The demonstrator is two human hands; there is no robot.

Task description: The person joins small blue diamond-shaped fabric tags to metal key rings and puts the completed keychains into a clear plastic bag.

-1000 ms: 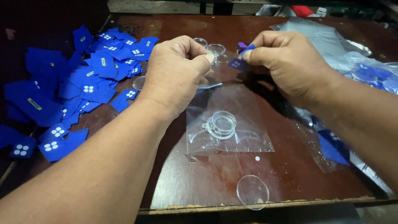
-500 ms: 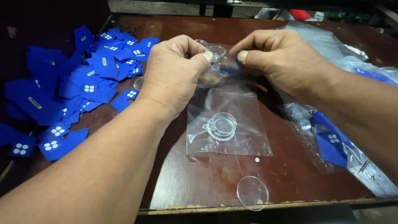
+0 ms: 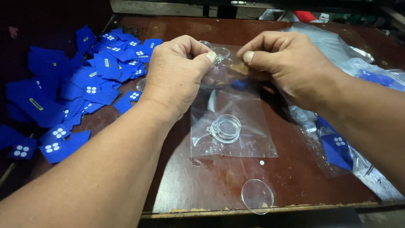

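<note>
My left hand (image 3: 179, 74) and my right hand (image 3: 287, 63) pinch the top edge of a small clear plastic bag (image 3: 232, 126) that hangs down onto the brown table (image 3: 202, 185). A clear round keyring case with a metal clasp (image 3: 225, 128) lies at the bottom of the bag. A small blue piece (image 3: 238, 84) shows through the plastic just below my fingers, near the bag's mouth. Both thumbs press the film from the near side.
A heap of blue felt pieces (image 3: 71, 93) with white dots covers the table's left side. A loose clear disc (image 3: 257, 196) lies near the front edge. Clear bags holding blue pieces (image 3: 337, 147) pile at the right. More clear discs (image 3: 221, 52) sit behind my hands.
The blue piece has left my right fingertips and sits inside the bag's mouth. My hands have drawn closer together on the bag's top edge.
</note>
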